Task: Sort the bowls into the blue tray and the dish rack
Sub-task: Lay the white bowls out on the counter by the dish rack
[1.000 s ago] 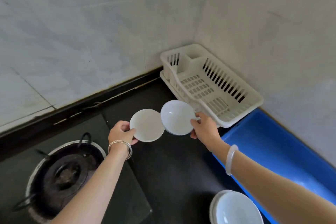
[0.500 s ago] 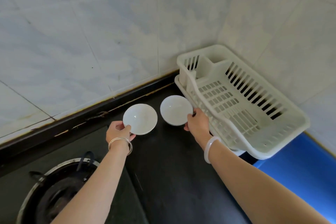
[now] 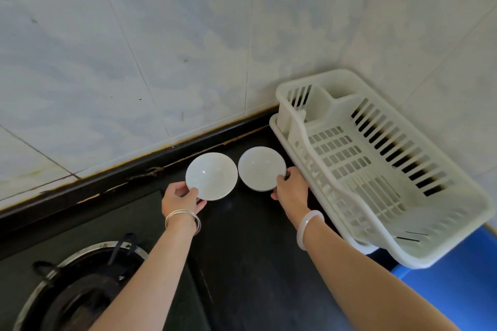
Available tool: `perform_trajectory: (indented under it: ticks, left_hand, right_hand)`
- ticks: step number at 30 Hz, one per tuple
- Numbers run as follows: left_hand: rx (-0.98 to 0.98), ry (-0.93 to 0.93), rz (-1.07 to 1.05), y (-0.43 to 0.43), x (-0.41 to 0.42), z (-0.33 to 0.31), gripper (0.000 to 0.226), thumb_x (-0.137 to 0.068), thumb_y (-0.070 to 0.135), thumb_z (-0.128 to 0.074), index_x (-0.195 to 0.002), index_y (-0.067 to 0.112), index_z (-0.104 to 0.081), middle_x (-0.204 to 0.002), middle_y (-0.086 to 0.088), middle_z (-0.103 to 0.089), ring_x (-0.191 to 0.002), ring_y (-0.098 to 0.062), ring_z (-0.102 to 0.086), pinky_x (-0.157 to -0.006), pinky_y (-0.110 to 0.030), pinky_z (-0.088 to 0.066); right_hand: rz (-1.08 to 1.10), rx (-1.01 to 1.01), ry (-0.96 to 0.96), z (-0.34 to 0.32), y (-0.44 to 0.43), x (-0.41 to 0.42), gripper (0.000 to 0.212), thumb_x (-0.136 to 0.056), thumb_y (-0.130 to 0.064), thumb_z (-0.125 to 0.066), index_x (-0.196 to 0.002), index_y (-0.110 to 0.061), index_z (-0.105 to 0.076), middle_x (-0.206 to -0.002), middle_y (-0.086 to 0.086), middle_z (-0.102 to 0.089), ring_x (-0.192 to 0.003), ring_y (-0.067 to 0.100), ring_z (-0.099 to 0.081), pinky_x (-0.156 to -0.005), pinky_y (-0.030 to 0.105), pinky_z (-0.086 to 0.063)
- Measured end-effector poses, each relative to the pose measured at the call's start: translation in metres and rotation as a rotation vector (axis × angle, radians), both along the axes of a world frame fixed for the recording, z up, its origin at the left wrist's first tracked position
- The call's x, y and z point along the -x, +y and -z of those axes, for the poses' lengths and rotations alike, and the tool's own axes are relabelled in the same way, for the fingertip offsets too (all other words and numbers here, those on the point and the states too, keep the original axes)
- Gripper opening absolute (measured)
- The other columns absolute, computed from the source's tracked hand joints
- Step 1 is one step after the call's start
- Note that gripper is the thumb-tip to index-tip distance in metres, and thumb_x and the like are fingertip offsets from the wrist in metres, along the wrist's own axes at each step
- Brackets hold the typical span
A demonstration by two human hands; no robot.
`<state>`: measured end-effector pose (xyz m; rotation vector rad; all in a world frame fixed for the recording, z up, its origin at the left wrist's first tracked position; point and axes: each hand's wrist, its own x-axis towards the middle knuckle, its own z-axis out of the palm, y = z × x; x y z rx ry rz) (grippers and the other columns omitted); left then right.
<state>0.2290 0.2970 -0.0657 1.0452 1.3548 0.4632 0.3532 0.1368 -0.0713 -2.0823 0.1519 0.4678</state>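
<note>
Two small white bowls are side by side over the dark counter near the back wall. My left hand point(image 3: 181, 197) grips the near rim of the left bowl point(image 3: 211, 176). My right hand point(image 3: 291, 189) grips the near rim of the right bowl point(image 3: 261, 168), which is close to the left edge of the white dish rack point(image 3: 443, 226). The rack holds nothing and stands in the corner on the right. A piece of the blue tray point(image 3: 457, 285) shows below the rack at the right edge. Whether the bowls touch the counter I cannot tell.
A gas burner point(image 3: 78, 287) with a metal ring sits at the lower left. The black counter point(image 3: 255, 263) runs between my arms. Tiled walls point(image 3: 161, 48) close the back and right sides.
Both hands have carried the bowls further towards the back wall and lower. The view has swung left, so the stack of bowls at the bottom is out of sight and less blue tray shows.
</note>
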Motion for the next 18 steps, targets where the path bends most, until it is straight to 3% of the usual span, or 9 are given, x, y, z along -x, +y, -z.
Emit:
perform_trajectory:
  ticks: [4,9,14,18]
  left_hand:
    - [0.005,-0.016,-0.009,0.001,-0.003,0.002,0.027,-0.08,-0.005,-0.061,-0.096,0.016,-0.056,-0.117,-0.013,-0.061,-0.105,-0.033,-0.062,-0.065,-0.035,-0.056]
    - [0.077,-0.09,0.002,0.001,-0.001,0.006,0.029,-0.083,0.0,-0.06,-0.104,0.018,-0.055,-0.117,-0.009,-0.059,-0.104,-0.03,-0.061,-0.068,-0.033,-0.055]
    - [0.224,-0.163,-0.057,-0.005,0.001,0.009,0.032,-0.085,0.004,-0.059,-0.113,0.02,-0.056,-0.119,-0.004,-0.051,-0.11,-0.032,-0.058,-0.069,-0.032,-0.055]
    - [0.251,-0.194,-0.119,-0.006,-0.005,0.008,0.03,-0.083,0.001,-0.059,-0.105,0.021,-0.057,-0.122,-0.005,-0.049,-0.118,-0.035,-0.053,-0.065,-0.032,-0.056]
  right_hand:
    - [0.003,-0.027,0.001,0.004,0.002,-0.003,0.01,-0.094,-0.014,-0.05,-0.102,-0.019,-0.046,-0.102,0.008,-0.059,-0.065,0.016,-0.066,-0.053,0.025,-0.054]
    - [-0.013,-0.106,0.099,0.007,-0.004,-0.005,0.035,-0.096,-0.02,-0.048,-0.131,-0.015,-0.046,-0.085,0.006,-0.062,-0.068,0.015,-0.067,-0.061,0.028,-0.058]
    - [0.084,-0.311,0.2,0.011,-0.002,-0.005,0.042,-0.095,-0.011,-0.048,-0.137,-0.01,-0.045,-0.11,0.014,-0.063,-0.088,0.016,-0.065,-0.075,0.028,-0.057]
    - [0.077,-0.336,0.157,0.007,0.013,-0.014,0.038,-0.096,-0.009,-0.046,-0.134,-0.008,-0.05,-0.111,0.015,-0.064,-0.089,0.017,-0.065,-0.081,0.031,-0.056]
